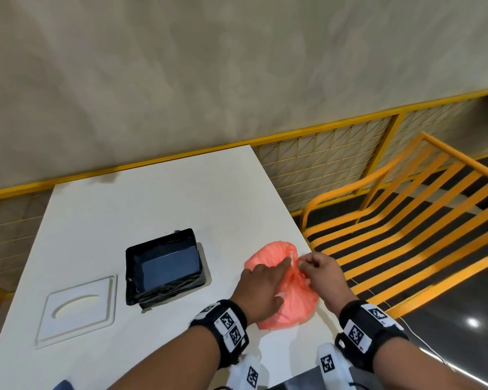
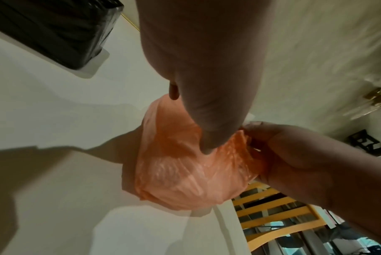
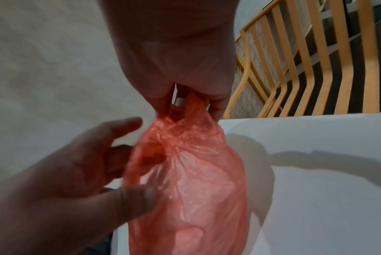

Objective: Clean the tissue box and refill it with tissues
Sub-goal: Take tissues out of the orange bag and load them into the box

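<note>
A pink plastic bag (image 1: 290,299) (image 2: 185,172) (image 3: 196,181) lies near the right edge of the white table (image 1: 152,198). My right hand (image 1: 303,263) (image 3: 185,103) pinches the bag's gathered neck. My left hand (image 1: 283,278) (image 3: 139,158) is spread, its straight fingers touching the bag at its mouth, the thumb against its side. A bit of white shows at the mouth. Left of the bag stands the open black tissue box (image 1: 164,266) (image 2: 54,31), its inside bare. The white lid (image 1: 79,305) with an oval slot lies flat further left.
An orange slatted chair (image 1: 406,220) (image 3: 294,60) stands just past the table's right edge, close to the bag. A yellow mesh railing (image 1: 321,153) and a grey wall run behind the table.
</note>
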`<state>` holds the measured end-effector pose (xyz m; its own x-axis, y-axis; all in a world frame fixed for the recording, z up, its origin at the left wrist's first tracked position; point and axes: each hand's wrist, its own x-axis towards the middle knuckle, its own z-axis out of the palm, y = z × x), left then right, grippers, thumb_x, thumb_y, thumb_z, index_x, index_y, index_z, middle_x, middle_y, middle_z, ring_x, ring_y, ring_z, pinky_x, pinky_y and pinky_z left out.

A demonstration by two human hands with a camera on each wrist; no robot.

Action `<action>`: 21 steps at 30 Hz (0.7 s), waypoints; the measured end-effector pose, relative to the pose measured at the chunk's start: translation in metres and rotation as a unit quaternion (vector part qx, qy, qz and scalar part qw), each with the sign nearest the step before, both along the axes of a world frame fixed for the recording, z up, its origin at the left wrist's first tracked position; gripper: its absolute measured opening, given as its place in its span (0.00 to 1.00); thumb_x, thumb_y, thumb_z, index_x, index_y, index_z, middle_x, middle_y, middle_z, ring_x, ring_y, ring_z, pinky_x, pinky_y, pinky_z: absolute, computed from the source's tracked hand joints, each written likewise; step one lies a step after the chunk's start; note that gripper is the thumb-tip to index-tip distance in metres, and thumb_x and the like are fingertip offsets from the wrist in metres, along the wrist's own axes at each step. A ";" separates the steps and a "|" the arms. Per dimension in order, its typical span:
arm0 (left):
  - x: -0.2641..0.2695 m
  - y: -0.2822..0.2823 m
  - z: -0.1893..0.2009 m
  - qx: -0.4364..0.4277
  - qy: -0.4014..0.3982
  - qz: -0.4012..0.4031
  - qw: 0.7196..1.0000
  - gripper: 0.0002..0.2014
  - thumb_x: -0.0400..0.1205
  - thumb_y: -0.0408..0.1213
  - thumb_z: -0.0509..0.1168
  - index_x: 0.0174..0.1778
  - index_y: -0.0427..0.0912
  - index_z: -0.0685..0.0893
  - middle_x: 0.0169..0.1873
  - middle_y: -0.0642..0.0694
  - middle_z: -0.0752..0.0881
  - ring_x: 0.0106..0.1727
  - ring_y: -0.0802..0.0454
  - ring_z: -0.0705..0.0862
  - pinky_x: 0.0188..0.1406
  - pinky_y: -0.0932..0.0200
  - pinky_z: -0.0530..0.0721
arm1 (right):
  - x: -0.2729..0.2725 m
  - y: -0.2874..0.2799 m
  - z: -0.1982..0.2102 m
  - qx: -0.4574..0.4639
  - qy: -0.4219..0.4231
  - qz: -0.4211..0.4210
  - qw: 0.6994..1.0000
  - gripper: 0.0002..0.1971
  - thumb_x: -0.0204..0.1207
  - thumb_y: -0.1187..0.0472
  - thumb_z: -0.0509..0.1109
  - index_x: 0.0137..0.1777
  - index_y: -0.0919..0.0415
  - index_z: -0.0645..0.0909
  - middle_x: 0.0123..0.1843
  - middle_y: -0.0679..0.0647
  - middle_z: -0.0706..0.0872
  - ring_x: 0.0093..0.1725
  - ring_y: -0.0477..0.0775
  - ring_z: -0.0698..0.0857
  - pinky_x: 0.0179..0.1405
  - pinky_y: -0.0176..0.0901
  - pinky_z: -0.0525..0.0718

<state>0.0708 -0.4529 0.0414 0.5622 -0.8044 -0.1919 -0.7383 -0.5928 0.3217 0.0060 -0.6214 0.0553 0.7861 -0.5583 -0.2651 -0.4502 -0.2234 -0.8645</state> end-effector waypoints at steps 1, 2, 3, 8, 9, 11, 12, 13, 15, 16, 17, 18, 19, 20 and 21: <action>-0.001 -0.001 -0.003 0.026 -0.019 -0.007 0.999 0.38 0.82 0.42 0.65 0.88 0.52 0.56 0.68 0.42 0.84 0.69 0.37 0.77 0.63 0.40 0.74 | 0.000 0.001 0.000 0.003 0.002 -0.003 1.000 0.07 0.80 0.64 0.70 0.41 0.58 0.86 0.36 0.55 0.88 0.33 0.52 0.85 0.30 0.44 0.83; -0.001 0.000 -0.005 0.037 -0.038 -0.019 0.998 0.33 0.83 0.40 0.63 0.86 0.52 0.62 0.64 0.42 0.86 0.66 0.36 0.79 0.62 0.41 0.73 | 0.000 0.000 -0.001 0.002 0.005 -0.008 1.000 0.07 0.80 0.65 0.69 0.41 0.59 0.86 0.35 0.56 0.87 0.31 0.51 0.83 0.28 0.42 0.81; -0.001 0.003 -0.008 0.041 -0.046 -0.030 0.998 0.27 0.82 0.39 0.61 0.80 0.53 0.70 0.61 0.43 0.88 0.65 0.35 0.80 0.62 0.42 0.72 | 0.000 -0.001 -0.001 -0.002 0.008 -0.014 1.000 0.08 0.80 0.66 0.69 0.40 0.59 0.86 0.33 0.56 0.87 0.30 0.51 0.82 0.27 0.42 0.79; 0.006 0.034 -0.009 0.093 -0.070 -0.033 0.993 0.13 0.79 0.47 0.60 0.53 0.48 0.85 0.53 0.45 0.85 0.60 0.38 0.79 0.58 0.43 0.69 | 0.002 -0.014 -0.001 -0.004 0.014 -0.064 0.998 0.11 0.81 0.65 0.67 0.38 0.58 0.87 0.36 0.56 0.89 0.34 0.54 0.85 0.33 0.51 0.86; 0.009 0.039 -0.008 0.099 -0.066 -0.005 0.993 0.15 0.79 0.51 0.60 0.51 0.47 0.84 0.52 0.45 0.84 0.60 0.38 0.79 0.57 0.43 0.69 | 0.003 -0.016 0.000 -0.009 0.012 -0.070 0.997 0.11 0.81 0.65 0.67 0.38 0.57 0.87 0.38 0.55 0.89 0.36 0.54 0.86 0.36 0.52 0.87; 0.016 0.045 -0.004 0.106 -0.041 0.056 0.992 0.20 0.78 0.62 0.59 0.46 0.48 0.83 0.51 0.46 0.84 0.59 0.41 0.78 0.58 0.42 0.69 | 0.006 -0.017 0.001 -0.038 0.017 -0.062 0.997 0.07 0.81 0.62 0.68 0.45 0.56 0.87 0.44 0.54 0.89 0.42 0.54 0.86 0.40 0.50 0.86; 0.018 0.045 -0.001 0.100 -0.036 0.074 0.992 0.22 0.77 0.66 0.59 0.44 0.49 0.81 0.51 0.46 0.84 0.58 0.43 0.77 0.58 0.42 0.70 | 0.007 -0.014 0.002 -0.073 0.025 -0.049 0.996 0.05 0.80 0.60 0.70 0.51 0.56 0.87 0.50 0.54 0.88 0.47 0.53 0.85 0.44 0.48 0.85; 0.019 0.044 0.002 0.081 -0.039 0.081 0.993 0.23 0.77 0.68 0.58 0.44 0.50 0.81 0.51 0.47 0.83 0.58 0.44 0.77 0.59 0.42 0.70 | 0.008 -0.011 0.001 -0.138 0.037 -0.034 0.989 0.11 0.79 0.57 0.72 0.59 0.56 0.85 0.56 0.54 0.86 0.53 0.54 0.84 0.50 0.47 0.83; 0.018 0.039 0.009 0.025 -0.058 0.059 0.996 0.22 0.81 0.64 0.58 0.46 0.49 0.84 0.52 0.47 0.82 0.59 0.43 0.77 0.58 0.45 0.71 | 0.005 0.002 -0.002 -0.281 0.023 0.006 0.960 0.20 0.75 0.56 0.75 0.67 0.54 0.81 0.61 0.54 0.81 0.60 0.56 0.79 0.59 0.51 0.79; 0.016 0.035 0.013 -0.001 -0.067 0.033 0.997 0.19 0.82 0.60 0.59 0.47 0.48 0.85 0.52 0.47 0.82 0.60 0.42 0.78 0.57 0.46 0.72 | 0.003 0.009 -0.004 -0.325 -0.006 0.031 0.945 0.21 0.74 0.57 0.76 0.66 0.53 0.81 0.60 0.53 0.80 0.61 0.55 0.78 0.60 0.52 0.79; 0.014 0.030 0.016 -0.017 -0.068 0.008 0.997 0.17 0.83 0.56 0.59 0.47 0.48 0.85 0.51 0.47 0.82 0.60 0.42 0.78 0.56 0.47 0.72 | 0.001 0.017 -0.006 -0.337 -0.028 0.069 0.938 0.19 0.73 0.58 0.76 0.64 0.53 0.82 0.58 0.52 0.81 0.59 0.54 0.78 0.60 0.51 0.79; 0.011 0.025 0.019 -0.024 -0.062 -0.005 0.998 0.15 0.82 0.54 0.60 0.45 0.48 0.85 0.50 0.48 0.82 0.59 0.42 0.79 0.54 0.48 0.72 | -0.001 0.024 -0.009 -0.329 -0.039 0.117 0.936 0.16 0.74 0.59 0.74 0.61 0.53 0.83 0.55 0.50 0.82 0.57 0.52 0.79 0.58 0.47 0.79; 0.008 0.020 0.022 -0.030 -0.051 0.004 0.998 0.13 0.81 0.52 0.61 0.43 0.48 0.85 0.49 0.48 0.83 0.57 0.42 0.79 0.53 0.48 0.72 | -0.003 0.031 -0.012 -0.312 -0.028 0.167 0.935 0.12 0.75 0.60 0.71 0.58 0.53 0.84 0.53 0.49 0.83 0.54 0.50 0.81 0.55 0.45 0.80; 0.007 0.016 0.024 -0.041 -0.031 0.035 0.998 0.11 0.80 0.51 0.61 0.41 0.48 0.83 0.47 0.49 0.83 0.56 0.43 0.80 0.53 0.49 0.73 | -0.006 0.036 -0.015 -0.300 -0.003 0.213 0.930 0.09 0.76 0.59 0.68 0.53 0.53 0.85 0.49 0.48 0.85 0.50 0.51 0.82 0.50 0.45 0.82; 0.008 0.014 0.024 -0.062 0.003 0.085 0.994 0.09 0.78 0.49 0.62 0.37 0.49 0.80 0.45 0.49 0.83 0.53 0.43 0.82 0.52 0.50 0.74 | -0.009 0.040 -0.017 -0.296 0.018 0.248 0.922 0.08 0.76 0.59 0.65 0.49 0.53 0.85 0.46 0.49 0.85 0.47 0.53 0.84 0.46 0.48 0.83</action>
<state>0.0786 -0.4387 0.0656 0.6910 -0.7158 -0.1002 -0.6294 -0.6641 0.4035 -0.0031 -0.5812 0.0378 0.9804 -0.1878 -0.0603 -0.1919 -0.8379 -0.5110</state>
